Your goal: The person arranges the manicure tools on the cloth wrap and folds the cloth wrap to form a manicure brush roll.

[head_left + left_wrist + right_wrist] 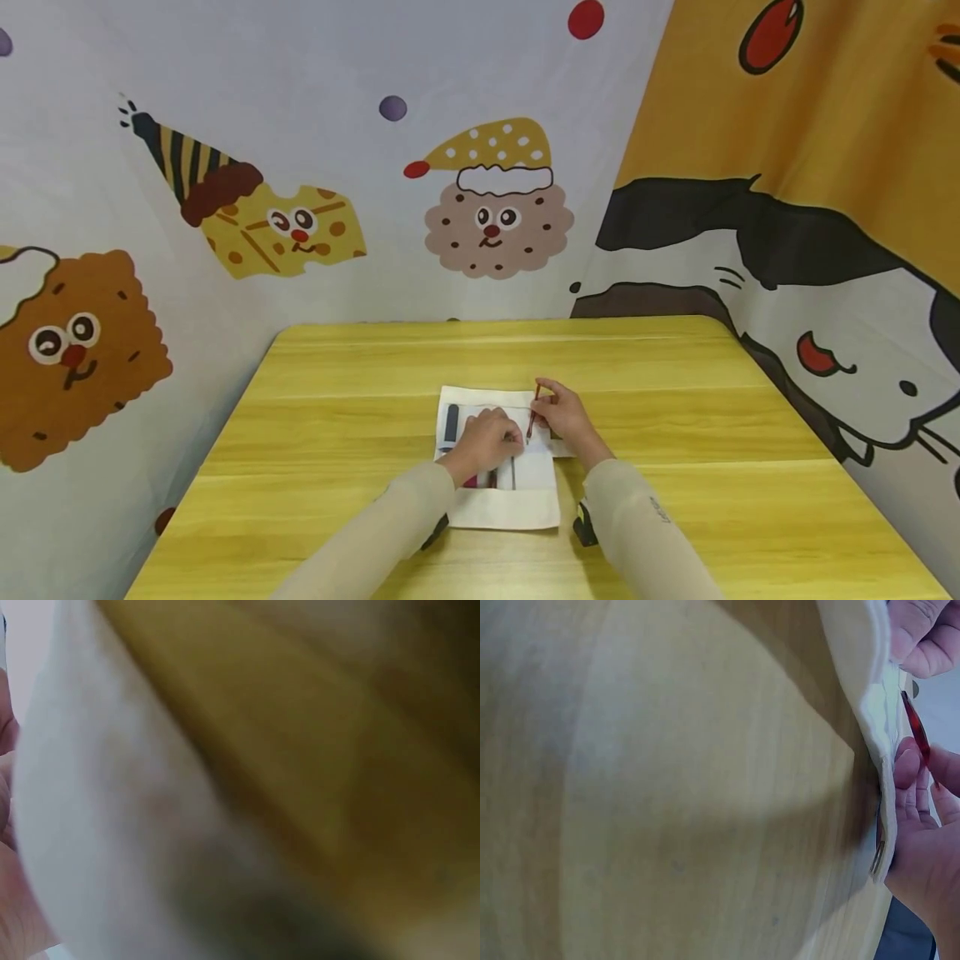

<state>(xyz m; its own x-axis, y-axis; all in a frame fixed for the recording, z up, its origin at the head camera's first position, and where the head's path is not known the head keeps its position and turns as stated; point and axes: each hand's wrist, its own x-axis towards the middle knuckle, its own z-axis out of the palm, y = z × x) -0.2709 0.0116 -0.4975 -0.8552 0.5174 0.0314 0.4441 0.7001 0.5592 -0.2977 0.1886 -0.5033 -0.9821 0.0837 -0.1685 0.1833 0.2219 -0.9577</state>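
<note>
A cream fabric pouch [502, 510] lies opened out on the table, with several slim tools in its inner pockets. My left hand [486, 442] is over its middle, fingers curled, and thumb and finger appear to pinch a pocket edge; the fingertips are partly hidden. At the pouch's right side my right hand [566, 418] pinches a slim reddish-brown stick-like tool [533, 412]. It stands nearly upright, its lower tip close to the pocket. In the right wrist view the tool [915, 724] looks glossy red with a dark pointed tip. The left wrist view is mostly blurred sleeve [112, 795].
A dark rectangular item [452, 423] sits in the pouch's left part, with a dark pink item [470, 482] below. A flap [561, 449] sticks out under my right hand. The yellow wood-grain table [322, 417] ends at a printed curtain [337, 125].
</note>
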